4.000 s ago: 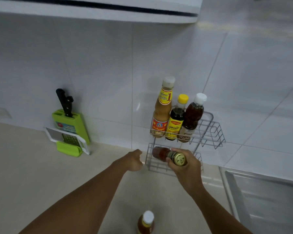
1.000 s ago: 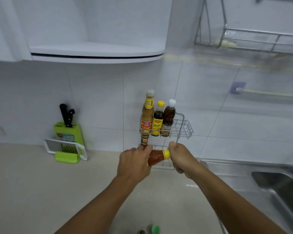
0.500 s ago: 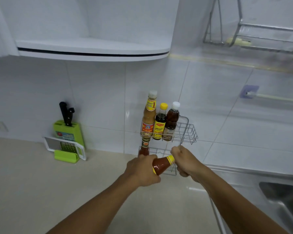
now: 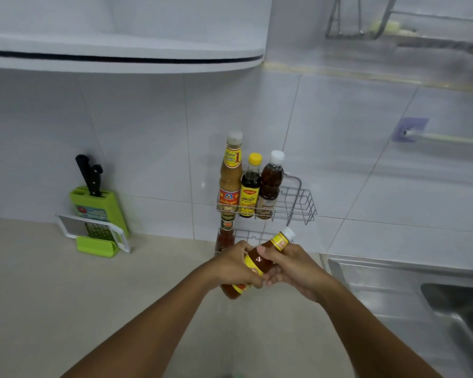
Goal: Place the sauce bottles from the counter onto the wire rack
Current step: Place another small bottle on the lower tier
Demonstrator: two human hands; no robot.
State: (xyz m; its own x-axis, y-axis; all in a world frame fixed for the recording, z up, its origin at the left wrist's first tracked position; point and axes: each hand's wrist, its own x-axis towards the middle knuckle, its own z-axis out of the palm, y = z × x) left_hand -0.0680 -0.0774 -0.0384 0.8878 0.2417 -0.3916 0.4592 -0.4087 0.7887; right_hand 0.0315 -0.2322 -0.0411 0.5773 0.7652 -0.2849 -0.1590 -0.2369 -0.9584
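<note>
An orange-red sauce bottle (image 4: 260, 261) with a yellow label and white cap is held tilted, cap up and to the right, in front of the wire rack (image 4: 302, 204). My left hand (image 4: 234, 266) grips its lower body and my right hand (image 4: 292, 268) wraps its upper body near the neck. On the rack's upper tier stand three bottles: a tall tan one (image 4: 230, 175), a dark one with a yellow cap (image 4: 249, 186) and a brown one with a white cap (image 4: 269, 184). A dark red bottle (image 4: 225, 236) stands at the left of the lower tier, partly hidden by my left hand.
A green knife block (image 4: 99, 208) with black-handled knives and a grater (image 4: 93, 230) stand at the back left of the beige counter (image 4: 66, 296). A steel sink (image 4: 434, 296) lies to the right. A white cabinet (image 4: 120, 50) overhangs above.
The held bottle has come a little toward me and tipped more upright, its cap now pointing up and right. My right hand has slid from the cap down onto the bottle's upper body.
</note>
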